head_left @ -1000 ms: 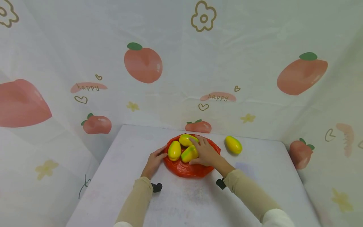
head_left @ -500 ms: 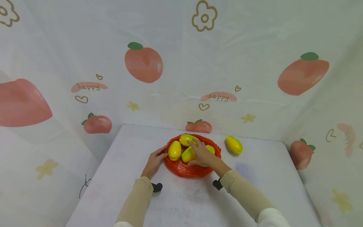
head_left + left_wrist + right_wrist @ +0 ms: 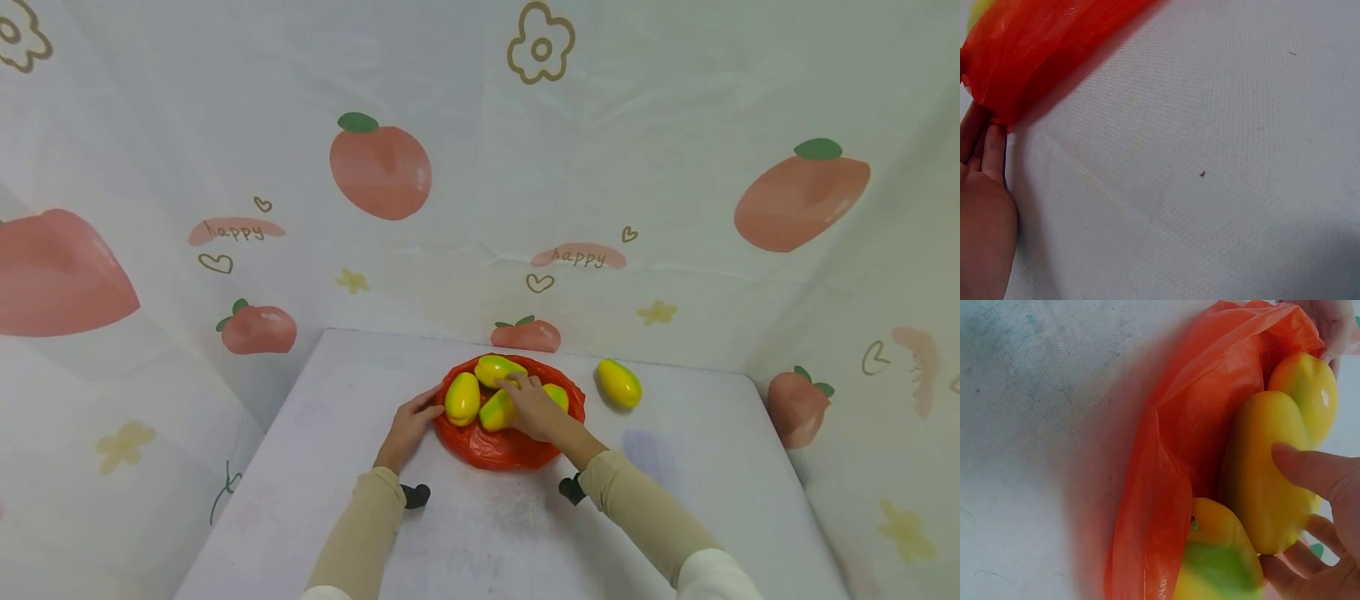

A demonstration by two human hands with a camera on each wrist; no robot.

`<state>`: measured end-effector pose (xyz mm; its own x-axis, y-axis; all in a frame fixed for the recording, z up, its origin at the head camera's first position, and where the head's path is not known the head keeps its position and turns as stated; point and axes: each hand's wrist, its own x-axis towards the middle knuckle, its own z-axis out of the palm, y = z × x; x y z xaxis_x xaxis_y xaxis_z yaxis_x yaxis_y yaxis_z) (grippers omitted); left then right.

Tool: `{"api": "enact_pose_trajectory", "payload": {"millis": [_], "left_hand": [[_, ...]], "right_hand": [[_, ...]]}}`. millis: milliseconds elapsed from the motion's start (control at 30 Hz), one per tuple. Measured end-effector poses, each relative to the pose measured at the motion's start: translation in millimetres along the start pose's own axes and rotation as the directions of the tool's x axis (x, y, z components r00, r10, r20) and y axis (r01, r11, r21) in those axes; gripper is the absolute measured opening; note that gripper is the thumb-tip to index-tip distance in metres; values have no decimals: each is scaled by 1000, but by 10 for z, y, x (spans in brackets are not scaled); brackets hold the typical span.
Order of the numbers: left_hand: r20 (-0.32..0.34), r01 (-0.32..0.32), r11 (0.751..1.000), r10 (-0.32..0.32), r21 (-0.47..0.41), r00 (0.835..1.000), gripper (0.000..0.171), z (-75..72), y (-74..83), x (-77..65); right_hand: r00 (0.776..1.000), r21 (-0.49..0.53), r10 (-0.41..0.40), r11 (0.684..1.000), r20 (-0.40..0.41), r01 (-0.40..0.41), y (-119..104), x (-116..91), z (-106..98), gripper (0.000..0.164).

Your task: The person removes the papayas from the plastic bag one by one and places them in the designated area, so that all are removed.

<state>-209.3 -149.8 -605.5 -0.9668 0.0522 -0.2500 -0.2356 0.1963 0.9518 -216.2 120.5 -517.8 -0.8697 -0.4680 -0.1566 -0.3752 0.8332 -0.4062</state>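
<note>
A red plastic bag (image 3: pixel 495 452) lies spread with its mouth up, several yellow-green mangoes inside. On its left, my left hand (image 3: pixel 406 429) holds the bag's edge between thumb and fingers; in the left wrist view the fingertips go behind the red plastic (image 3: pixel 1054 56). My right hand (image 3: pixel 542 412) reaches into the bag and grips the middle mango (image 3: pixel 497 411), thumb on one side and fingers on the other, as the right wrist view shows on this mango (image 3: pixel 1266 475). Around it lie a left mango (image 3: pixel 462 399), a back mango (image 3: pixel 495 369) and a right mango (image 3: pixel 557 395).
One more mango (image 3: pixel 618 384) lies outside the bag, at the back right of the white table (image 3: pixel 480 542). Behind and at both sides hangs a white cloth (image 3: pixel 465 167) printed with fruit and flowers.
My right hand has shifted left and down off the right mango, which now shows, and its fingers have drawn in around the middle mango. The left hand stays at the bag's edge.
</note>
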Motion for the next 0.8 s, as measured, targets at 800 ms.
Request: {"api": "enact_pose_trajectory", "payload": {"millis": [800], "left_hand": [[-2,3,1000,-3,24,1000,46,12,18,-7]], "right_hand": [[999,-64,-49,997,-21,47,-16,-44,-44,57]]}}
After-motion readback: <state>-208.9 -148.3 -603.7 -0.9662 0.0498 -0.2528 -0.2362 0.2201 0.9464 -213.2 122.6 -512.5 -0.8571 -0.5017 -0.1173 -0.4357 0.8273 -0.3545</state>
